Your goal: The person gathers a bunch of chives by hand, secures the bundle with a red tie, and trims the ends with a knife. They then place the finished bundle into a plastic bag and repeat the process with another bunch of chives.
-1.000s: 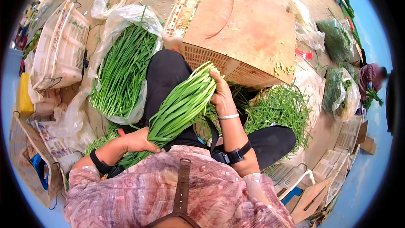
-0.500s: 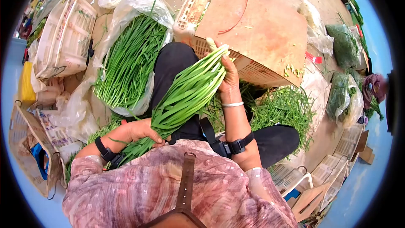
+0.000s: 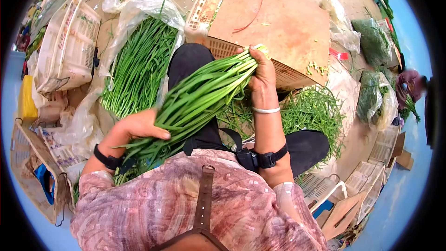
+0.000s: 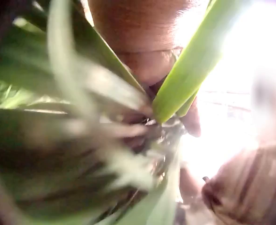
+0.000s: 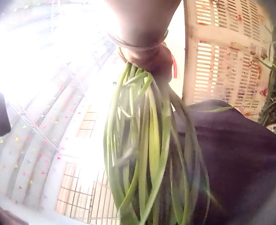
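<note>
A thick bundle of garlic chives (image 3: 204,88) lies slantwise over the lap, pale stalk ends up and to the right. My right hand (image 3: 263,67) grips it near those ends, close to the board-topped crate. In the right wrist view the long leaves (image 5: 142,154) hang down from the hand (image 5: 152,61). At the leafy end, my left hand (image 3: 141,124) holds the bundle, thumb across the leaves and the other fingers hidden behind them. Blurred leaves (image 4: 189,65) cross in front of the left hand's fingers (image 4: 147,65) in the left wrist view.
A clear plastic bag of chives (image 3: 144,65) lies at the left. Ahead, a wooden board (image 3: 274,23) with a red strip (image 3: 255,9) covers a crate. Loose green trimmings (image 3: 311,116) are heaped by the right knee. Plastic crates (image 3: 69,42) and another person (image 3: 409,86) are farther out.
The bundle's stalk ends and my right hand have moved to the right. My left hand has slid left and up along the leaves, its thumb now straighter. A stalk end that stuck up is lower.
</note>
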Tool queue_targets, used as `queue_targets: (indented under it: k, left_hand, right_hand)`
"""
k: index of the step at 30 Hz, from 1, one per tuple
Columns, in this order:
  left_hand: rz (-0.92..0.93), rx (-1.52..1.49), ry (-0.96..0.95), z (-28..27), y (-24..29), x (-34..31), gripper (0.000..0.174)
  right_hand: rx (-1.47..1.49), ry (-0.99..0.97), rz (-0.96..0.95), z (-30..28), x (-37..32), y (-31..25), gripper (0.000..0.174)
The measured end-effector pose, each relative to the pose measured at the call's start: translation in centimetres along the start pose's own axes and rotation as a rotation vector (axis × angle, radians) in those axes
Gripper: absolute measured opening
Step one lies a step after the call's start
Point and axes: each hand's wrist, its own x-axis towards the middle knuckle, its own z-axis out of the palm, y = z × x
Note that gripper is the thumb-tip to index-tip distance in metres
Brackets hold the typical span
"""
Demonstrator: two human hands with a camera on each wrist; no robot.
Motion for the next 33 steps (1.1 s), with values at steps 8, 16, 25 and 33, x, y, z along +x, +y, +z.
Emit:
queue_targets:
  k: [8,16,25,33]
  left_hand:
    - [0.834,0.825,0.773,1.9,10.9,-1.2,0.055]
    - [0.960,1.216,1.097,5.1,9.3,7.7,0.048]
    - [0.907,1.226,1.176,4.5,12.0,6.8,0.054]
    - [1.332,1.066,1.311,2.0,21.4,4.7,0.044]
  right_hand:
    - [-0.296,0.152,-0.369,4.9,-1.5,-0.9,0.005]
    - [-0.462,0.179,-0.512,6.8,-2.5,-1.2,0.005]
    - [-0.506,0.025,-0.722,11.8,-3.1,-3.5,0.004]
    - [-1.011,-0.168,-1.292,20.3,-7.3,-11.7,0.009]
